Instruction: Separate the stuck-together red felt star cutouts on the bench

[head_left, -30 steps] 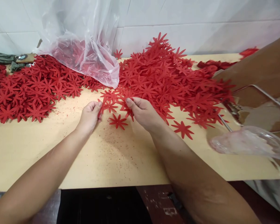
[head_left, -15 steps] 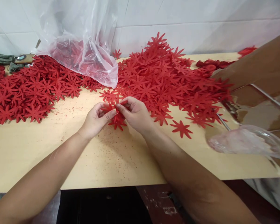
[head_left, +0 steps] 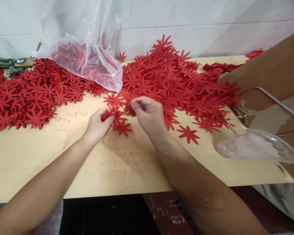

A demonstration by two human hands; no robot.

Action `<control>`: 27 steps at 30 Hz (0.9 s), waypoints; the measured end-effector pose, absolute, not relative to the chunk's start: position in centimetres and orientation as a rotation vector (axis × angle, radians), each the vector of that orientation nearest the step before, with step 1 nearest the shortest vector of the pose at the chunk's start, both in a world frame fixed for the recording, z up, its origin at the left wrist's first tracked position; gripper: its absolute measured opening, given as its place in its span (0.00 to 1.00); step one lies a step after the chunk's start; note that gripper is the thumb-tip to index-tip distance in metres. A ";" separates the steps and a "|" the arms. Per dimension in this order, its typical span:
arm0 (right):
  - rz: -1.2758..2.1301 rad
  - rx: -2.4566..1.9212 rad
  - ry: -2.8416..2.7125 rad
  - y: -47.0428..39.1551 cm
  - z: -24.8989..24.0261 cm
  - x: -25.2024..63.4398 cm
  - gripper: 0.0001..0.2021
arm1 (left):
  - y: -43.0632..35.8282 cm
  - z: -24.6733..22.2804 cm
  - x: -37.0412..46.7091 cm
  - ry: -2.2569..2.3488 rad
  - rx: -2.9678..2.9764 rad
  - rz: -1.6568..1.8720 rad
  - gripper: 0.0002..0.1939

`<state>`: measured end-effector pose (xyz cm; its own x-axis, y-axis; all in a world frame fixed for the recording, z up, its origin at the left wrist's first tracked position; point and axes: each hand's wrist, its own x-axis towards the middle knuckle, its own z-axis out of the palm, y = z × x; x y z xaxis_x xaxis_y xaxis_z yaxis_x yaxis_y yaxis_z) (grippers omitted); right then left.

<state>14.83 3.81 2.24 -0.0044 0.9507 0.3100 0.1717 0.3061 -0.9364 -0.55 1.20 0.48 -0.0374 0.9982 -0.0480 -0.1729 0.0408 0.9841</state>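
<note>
My left hand (head_left: 97, 125) pinches a red flower-shaped cutout (head_left: 110, 113) at the near edge of a big heap of the same red cutouts (head_left: 176, 81) on the pale wooden table (head_left: 107, 163). My right hand (head_left: 149, 116) is lifted a little above the table, its fingertips closed on another red cutout (head_left: 130, 107). A loose red cutout (head_left: 122, 127) lies flat between the two hands. One more loose cutout (head_left: 188, 133) lies to the right of my right forearm.
A second heap of red cutouts (head_left: 31, 94) covers the left of the table. A clear plastic bag (head_left: 88, 55) with cutouts inside leans on the white tiled wall. At the right stand a brown board (head_left: 271, 71), a metal wire frame (head_left: 271, 98) and a clear plastic piece (head_left: 256, 147).
My hands came together over the loose cutouts, then parted. My right hand has risen with a cutout pinched in its fingers; my left hand keeps hold of another.
</note>
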 end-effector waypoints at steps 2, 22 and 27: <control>0.844 -1.127 -1.328 4.7 2.1 16.1 0.13 | 1.3 0.4 -0.7 1.158 0.995 1.296 0.03; 0.277 -1.567 -2.327 1.6 0.7 13.8 0.12 | 1.9 -0.3 -2.6 1.674 1.732 1.259 0.25; 0.397 -1.557 -2.203 4.3 1.4 13.0 0.34 | 1.6 0.2 -2.7 1.644 1.856 0.981 0.25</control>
<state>12.96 4.34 1.39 -0.2904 0.9423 0.1663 0.8249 0.3346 -0.4557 -2.68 1.60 0.15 0.0260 0.9791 0.2015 0.6425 -0.1708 0.7470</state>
